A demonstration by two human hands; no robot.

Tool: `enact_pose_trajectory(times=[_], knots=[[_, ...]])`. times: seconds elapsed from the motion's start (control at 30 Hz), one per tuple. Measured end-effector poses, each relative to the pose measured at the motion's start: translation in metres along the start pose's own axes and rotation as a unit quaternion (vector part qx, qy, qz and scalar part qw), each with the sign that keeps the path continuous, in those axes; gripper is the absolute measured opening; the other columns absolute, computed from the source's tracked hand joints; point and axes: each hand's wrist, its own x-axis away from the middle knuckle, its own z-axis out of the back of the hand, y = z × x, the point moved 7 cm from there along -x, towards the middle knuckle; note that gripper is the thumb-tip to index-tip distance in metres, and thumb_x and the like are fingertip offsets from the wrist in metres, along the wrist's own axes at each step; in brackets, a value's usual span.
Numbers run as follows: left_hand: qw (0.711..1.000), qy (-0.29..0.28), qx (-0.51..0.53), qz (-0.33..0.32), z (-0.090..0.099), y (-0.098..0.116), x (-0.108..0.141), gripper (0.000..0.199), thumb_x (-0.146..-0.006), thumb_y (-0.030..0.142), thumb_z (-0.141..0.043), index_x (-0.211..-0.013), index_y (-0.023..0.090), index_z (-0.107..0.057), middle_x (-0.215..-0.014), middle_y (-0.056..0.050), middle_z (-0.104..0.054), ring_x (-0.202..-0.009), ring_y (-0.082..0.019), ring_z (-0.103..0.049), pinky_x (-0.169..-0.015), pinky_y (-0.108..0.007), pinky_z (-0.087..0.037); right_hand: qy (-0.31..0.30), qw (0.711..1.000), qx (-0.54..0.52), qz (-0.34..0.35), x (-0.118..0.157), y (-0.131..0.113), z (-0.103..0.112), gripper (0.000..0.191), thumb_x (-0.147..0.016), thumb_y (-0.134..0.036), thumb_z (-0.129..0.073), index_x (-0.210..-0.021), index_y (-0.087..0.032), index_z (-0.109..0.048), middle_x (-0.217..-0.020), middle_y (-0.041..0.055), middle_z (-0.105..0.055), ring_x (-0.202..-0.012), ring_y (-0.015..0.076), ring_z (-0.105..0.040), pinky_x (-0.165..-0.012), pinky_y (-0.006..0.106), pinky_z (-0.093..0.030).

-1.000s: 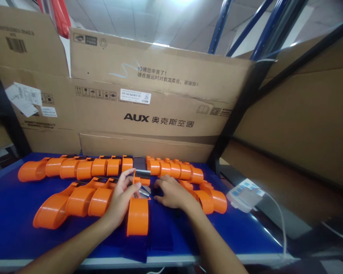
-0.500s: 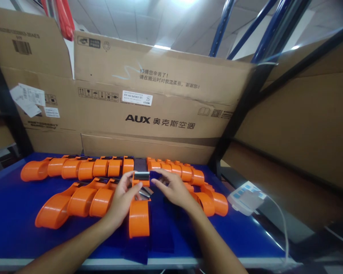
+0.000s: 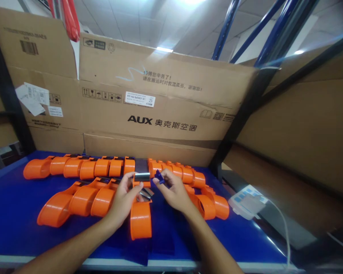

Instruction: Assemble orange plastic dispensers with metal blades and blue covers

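left hand curled, gripping; right hand pinching; forearms angled inward; hands apart

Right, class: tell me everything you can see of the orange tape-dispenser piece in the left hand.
The orange tape-dispenser piece looks like plastic and carries a silvery and dark, metal-looking strip with fine teeth along its upper edge. The left hand grips it at its left, thumb in front, over the blue tabletop. The right hand is near its right side, apart from it. The thumb hides part of it; whether the shiny metal just below joins it is unclear.
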Motion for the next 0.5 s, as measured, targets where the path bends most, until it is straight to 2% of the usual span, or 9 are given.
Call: enact_pose_trajectory(times=[0.1,0.3,0.5], knots=[[1.0,-0.007,0.0,-0.007,-0.002,0.002,0.001,0.051,-0.08,0.041,-0.081,-0.121,0.024,-0.058,-0.096,-0.001,-0.072,-0.054,-0.012,-0.064,-0.057,-0.027,-0.056,-0.007,1.0,0.01,0.002,0.0,-0.002,0.0,0.035,-0.099,-0.049,-0.06,-0.079,-0.023,-0.046,-0.073,-0.0031,-0.046,-0.066,0.0145,-0.046,-0.061,0.026,-0.04],[1.0,0.0,-0.002,-0.007,-0.002,0.003,0.002,0.052,-0.079,0.042,-0.08,-0.123,0.025,-0.057,-0.099,-0.001,-0.072,-0.054,-0.011,-0.064,-0.057,-0.027,-0.055,-0.056,0.998,0.027,0.001,0.001,-0.001,-0.008,0.029,-0.102,-0.045,-0.056,-0.084,-0.023,-0.05,-0.078,-0.001,-0.055,-0.072,0.0163,-0.051,-0.066,0.027,-0.043],[1.0,0.003,-0.004,-0.005,-0.002,0.002,0.003,0.051,-0.078,0.042,-0.081,-0.12,0.024,-0.059,-0.102,-0.003,-0.073,-0.054,-0.011,-0.065,-0.056,-0.027,-0.054,-0.056,0.998,0.039,0.003,0.003,0.003,-0.01,0.028,-0.098,-0.041,-0.063,-0.081,-0.023,-0.05,-0.074,-0.0021,-0.055,-0.068,0.0152,-0.05,-0.064,0.026,-0.042]])
